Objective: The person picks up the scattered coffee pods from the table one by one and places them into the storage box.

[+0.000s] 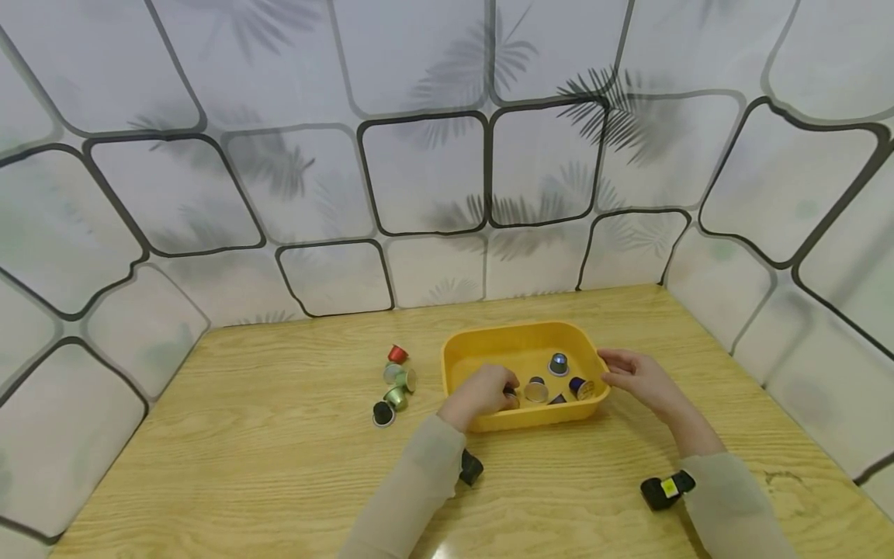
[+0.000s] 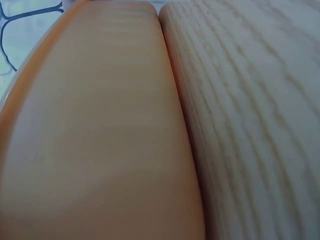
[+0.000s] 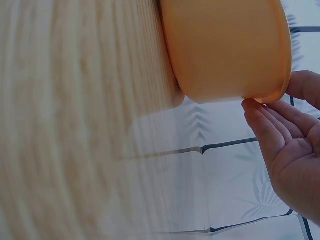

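A yellow plastic tub (image 1: 517, 420) stands on the table with several coffee capsules in it. My left hand (image 1: 483, 394) reaches over its near left rim, fingers curled down at a dark coffee capsule (image 1: 511, 396) that they partly hide. With thumb and fingers, my right hand (image 1: 646, 380) grips the tub's right rim; the right wrist view shows the fingertips (image 3: 251, 106) against that rim. Inside lie a grey-blue capsule (image 1: 558, 363), a dark blue one (image 1: 580, 387) and a capsule with its pale lid up (image 1: 536, 392). Only the tub's outer wall (image 2: 110, 115) fills the left wrist view.
Left of the tub, several capsules form a rough line on the wooden table (image 1: 279, 466): a red one (image 1: 398, 354), green ones (image 1: 396, 398) and a black one (image 1: 383, 413). A patterned cloth screen (image 1: 433, 272) borders the table's back and sides.
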Demonstrator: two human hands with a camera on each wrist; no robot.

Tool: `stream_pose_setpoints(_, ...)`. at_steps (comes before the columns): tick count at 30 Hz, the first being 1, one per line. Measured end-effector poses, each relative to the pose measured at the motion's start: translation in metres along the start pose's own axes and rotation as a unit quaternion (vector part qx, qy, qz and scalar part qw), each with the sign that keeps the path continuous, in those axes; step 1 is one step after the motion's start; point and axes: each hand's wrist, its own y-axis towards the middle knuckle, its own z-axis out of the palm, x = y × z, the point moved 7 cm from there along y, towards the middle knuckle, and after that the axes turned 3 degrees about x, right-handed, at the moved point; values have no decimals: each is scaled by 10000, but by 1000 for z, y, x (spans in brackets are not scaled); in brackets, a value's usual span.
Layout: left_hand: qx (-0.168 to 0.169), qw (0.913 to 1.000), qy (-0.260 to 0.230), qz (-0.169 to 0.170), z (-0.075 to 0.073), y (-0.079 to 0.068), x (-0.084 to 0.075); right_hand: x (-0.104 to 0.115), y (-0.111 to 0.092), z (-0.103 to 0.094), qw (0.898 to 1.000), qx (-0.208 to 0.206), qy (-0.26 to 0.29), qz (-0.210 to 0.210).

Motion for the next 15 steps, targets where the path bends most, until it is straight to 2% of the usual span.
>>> stream_pose_setpoints(15, 20, 10000, 51, 3, 3, 2, 2, 0, -1, 0, 9999, -57, -99, 34)
